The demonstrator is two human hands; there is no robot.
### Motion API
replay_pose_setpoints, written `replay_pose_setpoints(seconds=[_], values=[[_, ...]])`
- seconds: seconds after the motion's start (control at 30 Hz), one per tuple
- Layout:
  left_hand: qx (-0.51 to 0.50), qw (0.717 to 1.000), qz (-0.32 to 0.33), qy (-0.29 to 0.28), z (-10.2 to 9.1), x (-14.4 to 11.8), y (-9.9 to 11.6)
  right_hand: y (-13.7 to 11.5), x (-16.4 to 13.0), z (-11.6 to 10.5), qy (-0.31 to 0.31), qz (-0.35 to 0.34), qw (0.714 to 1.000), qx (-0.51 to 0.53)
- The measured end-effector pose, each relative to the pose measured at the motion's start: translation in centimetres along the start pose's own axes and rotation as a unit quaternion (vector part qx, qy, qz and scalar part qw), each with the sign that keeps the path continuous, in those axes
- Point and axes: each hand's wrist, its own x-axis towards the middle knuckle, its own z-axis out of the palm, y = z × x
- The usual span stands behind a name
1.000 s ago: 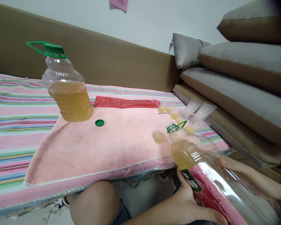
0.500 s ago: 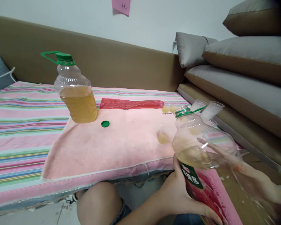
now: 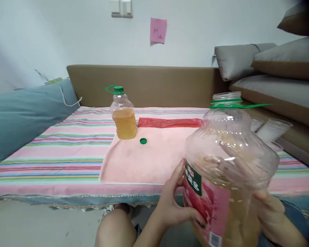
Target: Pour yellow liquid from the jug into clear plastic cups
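Observation:
A big clear plastic bottle with a pink and dark green label stands nearly upright at the right, close to me. Its neck is uncapped and bears a green handle ring; pale yellow liquid fills its lower part. My left hand is wrapped round the label side. From the other side my right hand grips it, its fingers partly seen through the plastic. On the pink cloth lies a green cap. Further back is a similar bottle, capped and part full.
A flat red plastic bag lies along the cloth's back edge. Stacked clear cups lie behind the held bottle. Grey-brown cushions are piled at right, a blue cushion sits at left, and striped fabric covers the surface.
The held bottle has gone from tilted to nearly upright and now looks larger and nearer. My view has shifted, and the cups of yellow liquid are now hidden behind the bottle.

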Motion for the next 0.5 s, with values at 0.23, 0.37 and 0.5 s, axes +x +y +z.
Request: replay_pose_setpoints(seconds=[0.23,0.37,0.5], values=[[0.109,0.972,0.017,0.209,-5.3,-2.3,2.7,1.3,5.4,7.2,-0.064,-0.193,0.974,0.096],[0.141,0.911,0.014,0.388,-6.2,-3.5,3.8,2.5,9.6,12.3,-0.088,-0.286,0.950,0.088],[0.132,0.859,-0.014,0.494,-6.8,-4.4,4.0,4.3,13.3,17.4,-0.093,-0.307,0.942,0.097]])
